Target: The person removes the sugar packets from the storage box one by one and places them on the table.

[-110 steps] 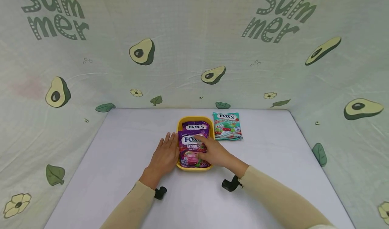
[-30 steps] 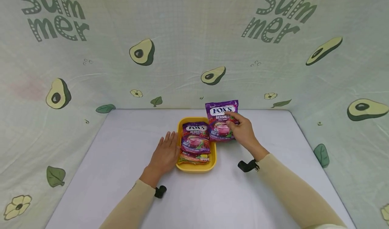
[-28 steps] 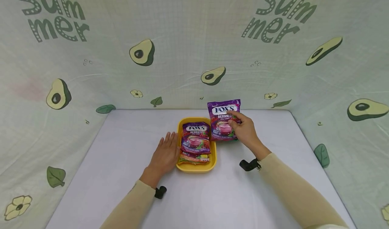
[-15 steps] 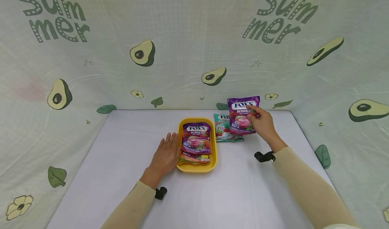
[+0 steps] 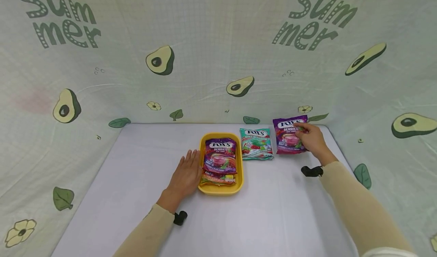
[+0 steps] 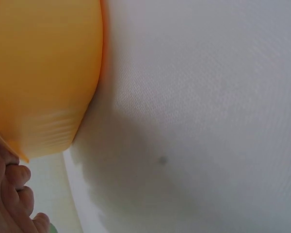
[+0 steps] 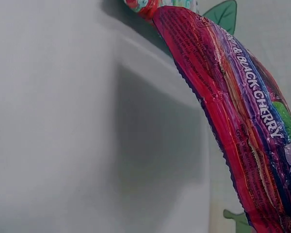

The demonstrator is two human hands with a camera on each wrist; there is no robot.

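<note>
My right hand (image 5: pixel 312 138) pinches a purple bag of berries candy (image 5: pixel 290 139) at the table's back right. In the right wrist view that candy bag (image 7: pixel 233 97) hangs above the white surface, with a shadow beneath it. My left hand (image 5: pixel 185 174) lies with straight fingers against the left side of a yellow tray (image 5: pixel 221 190). Close up in the left wrist view, the tray's wall (image 6: pixel 48 68) meets the fingers (image 6: pixel 22 199) near its rim. Inside the tray another purple candy bag (image 5: pixel 220 156) overlaps an orange-green bag (image 5: pixel 218 179), which is mostly hidden.
A teal mint candy bag (image 5: pixel 257 144) lies on the white table (image 5: pixel 259 211) between the tray and the held bag. Behind the table rises a pale cloth (image 5: pixel 205 22) printed with avocados, leaves and lettering.
My right hand has lifted the top purple candy bag out of the tray and carried it right, past the teal bag, lowering it lately. The left hand stays at the tray.
</note>
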